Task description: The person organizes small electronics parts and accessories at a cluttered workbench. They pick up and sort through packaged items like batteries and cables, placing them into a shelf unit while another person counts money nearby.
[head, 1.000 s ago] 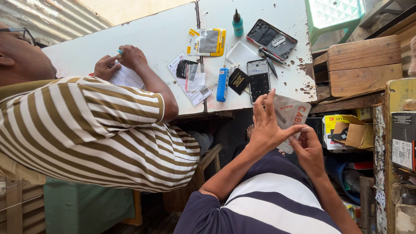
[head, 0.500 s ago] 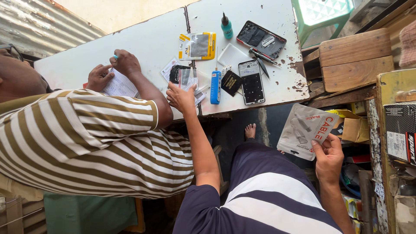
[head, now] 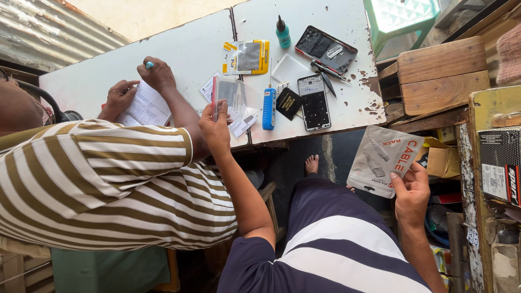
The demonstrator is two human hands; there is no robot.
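My left hand (head: pixel 216 129) is stretched out to the white table (head: pixel 184 49) and pinches a clear plastic packet (head: pixel 234 99), lifting it at the table's near edge. My right hand (head: pixel 411 191) is down by my lap, gripping a grey foil packet (head: pixel 382 160) with a cable pictured on it. On the table beyond my left hand lie a blue tool (head: pixel 268 108), a small black card (head: pixel 288 103) and a bare phone frame (head: pixel 315 102). An opened phone (head: pixel 325 49) lies further back.
A person in a brown-and-white striped shirt (head: pixel 103 179) sits at my left, writing on a paper (head: pixel 145 106) with a pen. A yellow packet (head: pixel 247 57) and a teal bottle (head: pixel 282 32) lie on the table. Wooden crates (head: pixel 442 76), boxes and a green stool (head: pixel 404 19) stand at right.
My left hand let go of the grey packet, reached to the table and took up the clear packet. My right hand lowered the grey packet to the right.
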